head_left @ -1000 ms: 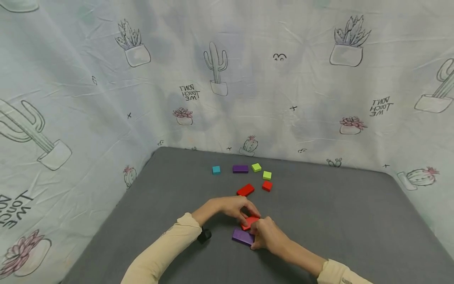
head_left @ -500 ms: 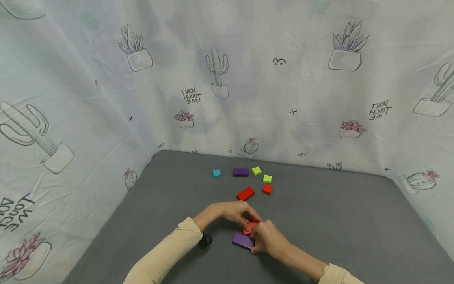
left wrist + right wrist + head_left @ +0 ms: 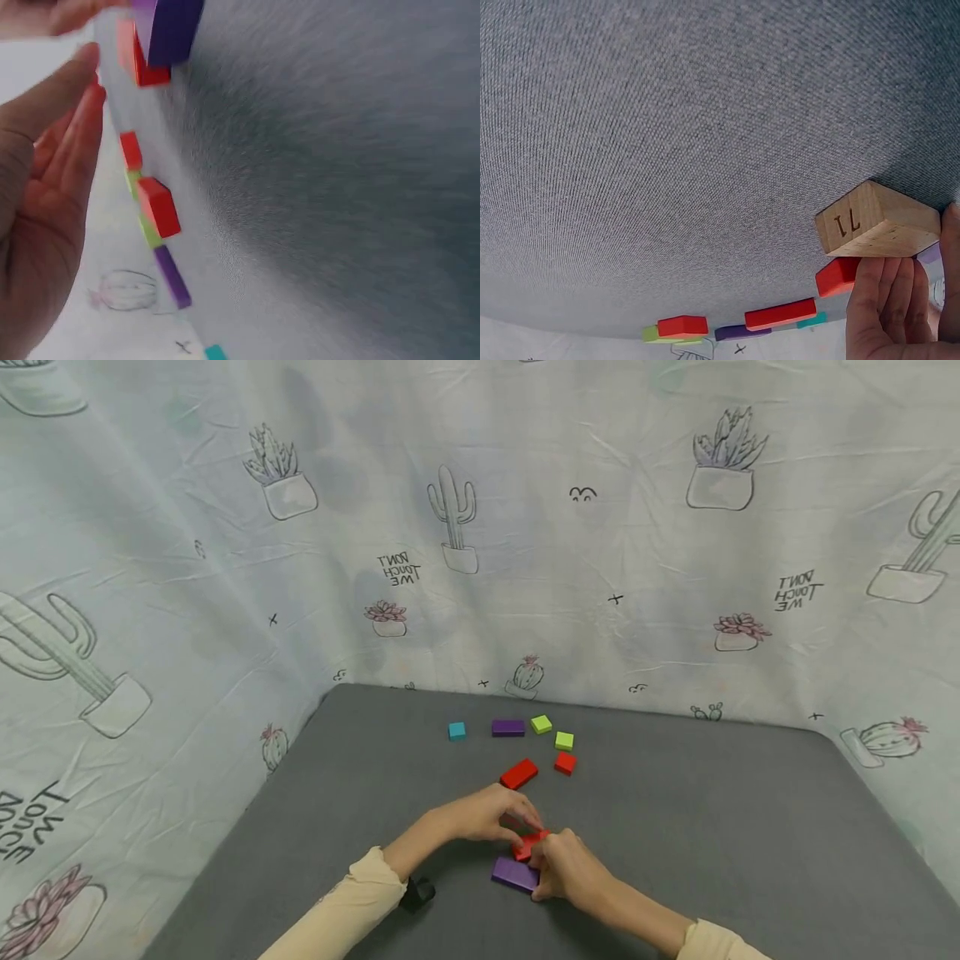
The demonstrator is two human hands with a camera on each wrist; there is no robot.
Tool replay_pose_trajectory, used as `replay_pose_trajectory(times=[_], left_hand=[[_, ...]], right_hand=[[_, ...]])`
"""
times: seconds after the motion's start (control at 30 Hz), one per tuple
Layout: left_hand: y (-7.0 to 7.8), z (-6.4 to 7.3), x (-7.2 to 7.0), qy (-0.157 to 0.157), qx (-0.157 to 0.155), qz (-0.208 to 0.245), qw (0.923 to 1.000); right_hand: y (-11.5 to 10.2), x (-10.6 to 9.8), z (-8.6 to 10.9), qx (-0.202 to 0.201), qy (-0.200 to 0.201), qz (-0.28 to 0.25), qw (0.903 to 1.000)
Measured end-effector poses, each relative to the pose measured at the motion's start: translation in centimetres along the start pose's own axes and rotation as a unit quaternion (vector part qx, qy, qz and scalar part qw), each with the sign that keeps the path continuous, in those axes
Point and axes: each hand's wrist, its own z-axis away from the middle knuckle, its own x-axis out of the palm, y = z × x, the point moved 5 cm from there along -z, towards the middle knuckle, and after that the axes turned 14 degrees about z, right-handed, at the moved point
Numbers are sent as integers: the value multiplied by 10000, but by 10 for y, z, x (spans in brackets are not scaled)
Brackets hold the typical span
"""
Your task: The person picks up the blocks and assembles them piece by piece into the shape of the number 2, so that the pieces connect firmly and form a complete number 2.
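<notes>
While the right hand point(image 3: 570, 867) pinches a bare wooden block point(image 3: 877, 221) between thumb and fingers, the left hand point(image 3: 483, 814) hangs with its thumb and loosely bent fingers spread apart, gripping nothing. The wooden block sits on the grey table point(image 3: 690, 827), hidden behind the right hand in the head view; the right wrist view shows a dark marking on its end face. Below the left hand lies a near red block point(image 3: 528, 847), partly covered by the hands; whether the left fingertips touch it, I cannot tell. A near purple block point(image 3: 514, 874) lies just beside it, on the person's side, its right end by the right hand.

Farther back lie a long red block point(image 3: 519, 774), a small red block point(image 3: 565, 764), a lime-green block point(image 3: 564, 741) just behind that, another lime-green block point(image 3: 541, 723), a far purple block point(image 3: 507, 728) and, off to the left, a blue block point(image 3: 457, 731). Behind the table hangs a pale curtain point(image 3: 525, 610) printed with potted cacti.
</notes>
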Motion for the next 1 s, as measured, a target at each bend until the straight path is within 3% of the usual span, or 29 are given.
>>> replay_pose_trajectory(times=[0.07, 0.2, 0.5, 0.73, 1.0], left_hand=[[7, 8, 3, 200, 81, -652, 9976], [15, 19, 11, 383, -115, -1125, 9928], [14, 29, 18, 809, -424, -1139, 9893], [16, 37, 22, 990, -254, -1148, 9881], [16, 34, 22, 1059, -316, -1065, 9882]], right_hand=[[0, 1, -1, -8, -19, 39, 10000], [0, 1, -2, 8, -82, 28, 10000], [0, 3, 1, 277, -106, -200, 9994], [-3, 4, 2, 242, -68, -117, 9996], [-1, 1, 5, 243, -50, 280, 9993]])
